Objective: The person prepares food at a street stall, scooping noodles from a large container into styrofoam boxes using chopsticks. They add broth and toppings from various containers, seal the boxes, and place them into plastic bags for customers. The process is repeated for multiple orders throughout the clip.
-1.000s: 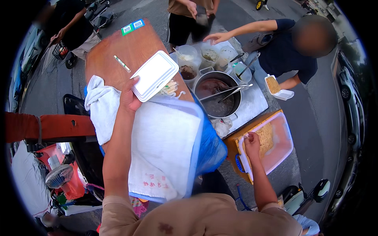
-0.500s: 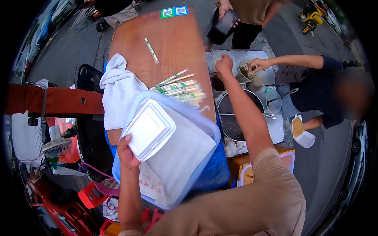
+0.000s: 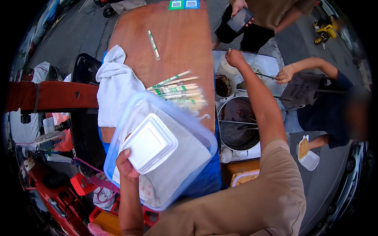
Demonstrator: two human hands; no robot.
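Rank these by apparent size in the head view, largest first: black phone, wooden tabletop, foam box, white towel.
1. wooden tabletop
2. white towel and foam box: too alike to rank
3. black phone

We are listing the foam box (image 3: 152, 142) as white, its lid bearing nested rectangular outlines. We are noting a tub (image 3: 208, 137) in pale translucent blue and a cloth (image 3: 185, 157) in white with red markings. The tabletop (image 3: 169, 43) is showing reddish-brown wood; the towel (image 3: 118, 88), white. We are entering the chopstick packets (image 3: 183, 93) as pale wood tones with green printing — the single packet (image 3: 153, 45) matching. A green card (image 3: 176, 4) and a blue card (image 3: 192, 4) are carrying speckled dark-and-white squares. We are cataloguing further: sleeve (image 3: 281, 155), tan; plastic sheeting (image 3: 206, 177), deep blue; padded beam (image 3: 65, 96), rust red; liquid (image 3: 236, 108), dark reddish brown — scooter (image 3: 325, 29), yellow.
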